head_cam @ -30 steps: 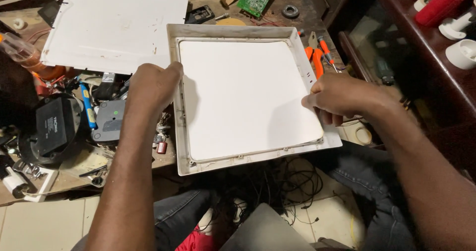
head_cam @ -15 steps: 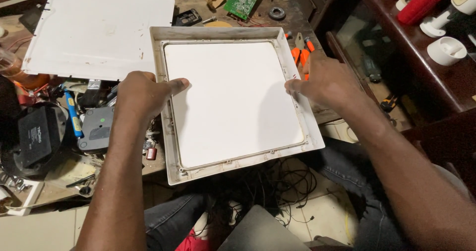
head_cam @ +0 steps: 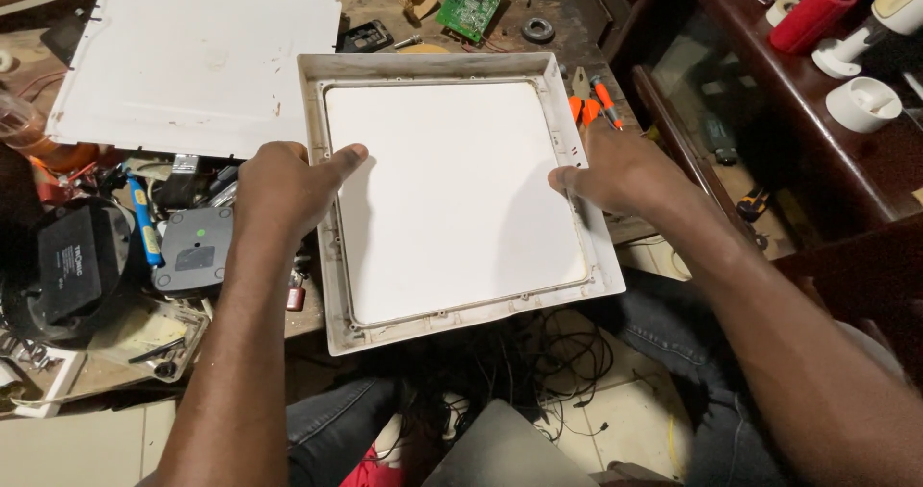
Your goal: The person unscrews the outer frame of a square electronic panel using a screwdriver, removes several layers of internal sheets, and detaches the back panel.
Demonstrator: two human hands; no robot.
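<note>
1. Panel [head_cam: 452,189], square and white, sits in a grey plastic frame overhanging the bench edge. It's lower and more centred in view than a second ago, so it looks like it's being shifted toward the lap.
2. Left hand [head_cam: 284,187] is clamped on the frame's 9 o'clock rim, thumb over the smooth matte sheet.
3. Right hand [head_cam: 615,174] grips the 3 o'clock rim, same as before.
4. Lid [head_cam: 192,59], flat, white, scuffed, lies at 10 o'clock; orange pliers [head_cam: 588,102] at 2.
</note>
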